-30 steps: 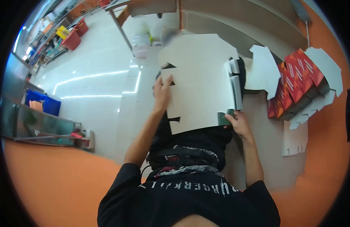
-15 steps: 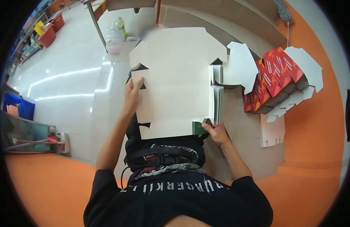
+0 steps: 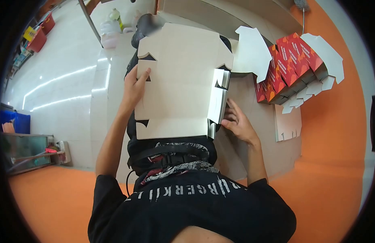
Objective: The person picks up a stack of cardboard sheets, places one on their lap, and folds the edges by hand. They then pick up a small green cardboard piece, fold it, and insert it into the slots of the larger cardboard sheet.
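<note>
A large white unfolded cardboard box blank (image 3: pixel 179 81) lies across my lap, with slots cut near its corners. My left hand (image 3: pixel 135 88) grips its left side flap, thumb on top and fingers underneath. Along the right edge, the narrow side flap (image 3: pixel 216 99) stands folded up and leans inward. My right hand (image 3: pixel 241 126) is beside that flap, its thumb at the flap's lower outer edge and its fingers apart. Another white blank (image 3: pixel 252 52) sticks out beyond the right edge.
Several red printed cartons (image 3: pixel 295 60) with white lids raised stand in a row at right. Flat white cardboard (image 3: pixel 288 123) lies on the floor near them. A plastic bottle (image 3: pixel 115 17) is at the upper left. A step (image 3: pixel 220 14) runs along the back.
My right hand has released the green-backed corner flap and moved up along the right edge. The right side flap now leans further inward. My left hand keeps its hold.
</note>
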Demonstrator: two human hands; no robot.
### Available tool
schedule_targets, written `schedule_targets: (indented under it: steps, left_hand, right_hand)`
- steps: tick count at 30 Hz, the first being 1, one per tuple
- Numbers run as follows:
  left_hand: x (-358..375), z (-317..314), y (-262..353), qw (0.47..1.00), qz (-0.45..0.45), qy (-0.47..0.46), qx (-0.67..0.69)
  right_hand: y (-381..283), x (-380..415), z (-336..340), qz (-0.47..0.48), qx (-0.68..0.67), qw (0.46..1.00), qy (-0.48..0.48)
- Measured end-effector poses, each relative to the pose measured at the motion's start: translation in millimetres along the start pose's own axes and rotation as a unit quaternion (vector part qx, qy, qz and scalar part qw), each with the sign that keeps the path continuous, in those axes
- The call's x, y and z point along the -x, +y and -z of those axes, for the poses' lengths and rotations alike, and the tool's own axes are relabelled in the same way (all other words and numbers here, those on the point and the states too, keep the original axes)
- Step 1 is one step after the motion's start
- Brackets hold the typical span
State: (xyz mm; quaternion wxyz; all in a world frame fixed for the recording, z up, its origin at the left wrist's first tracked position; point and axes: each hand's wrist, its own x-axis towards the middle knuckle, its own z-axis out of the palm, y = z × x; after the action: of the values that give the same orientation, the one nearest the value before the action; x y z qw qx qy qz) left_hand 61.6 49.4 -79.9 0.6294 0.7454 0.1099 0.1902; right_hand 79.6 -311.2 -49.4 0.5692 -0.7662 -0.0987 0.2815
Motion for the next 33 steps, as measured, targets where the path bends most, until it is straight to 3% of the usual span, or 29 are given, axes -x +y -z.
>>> schedule_targets:
  steps: [3,7,10,11,14,21,25,28,31,33]
  left_hand:
    - [0.8,-1.2,0.5,0.999,0.019,-0.001,0.038]
    - [0.5,-1.4,-0.8,0.999,0.022,0.002,0.039]
    - [2.2,0.4,3.3,0.993,0.06,-0.001,0.101]
    - [2.9,1.4,2.7,0.99,0.067,0.006,0.123]
    - [4.5,2.2,-3.6,0.981,0.09,0.022,0.173]
    - [4.1,4.7,-8.0,0.978,0.111,0.039,0.173]
    - [2.4,6.0,-12.2,0.979,0.106,0.033,0.17]
    - [3.6,6.6,-7.2,0.988,0.09,0.012,0.125]
    - [8.1,0.7,5.4,0.996,0.05,0.027,0.064]
    - [10.5,2.3,6.5,0.999,0.033,0.02,0.021]
  right_hand:
    - [-5.5,7.0,-47.7,0.015,0.123,0.982,0.141]
    - [10.5,15.8,-88.9,0.148,0.226,0.94,0.207]
    - [18.8,6.3,-70.4,0.027,0.0,0.982,0.186]
    - [42.2,-4.6,-62.7,0.097,-0.083,0.974,0.187]
    - [51.4,-11.5,-34.1,0.001,-0.151,0.984,0.092]
    - [58.1,-11.4,-14.7,-0.001,-0.278,0.96,0.023]
    - [66.6,-12.0,-12.5,0.001,-0.321,0.947,-0.004]
    - [68.0,-9.5,-9.5,-0.081,-0.278,0.956,-0.043]
    - [44.6,-5.2,-5.1,-0.018,-0.103,0.991,-0.086]
    - [26.9,-7.4,-2.1,0.007,-0.066,0.995,-0.071]
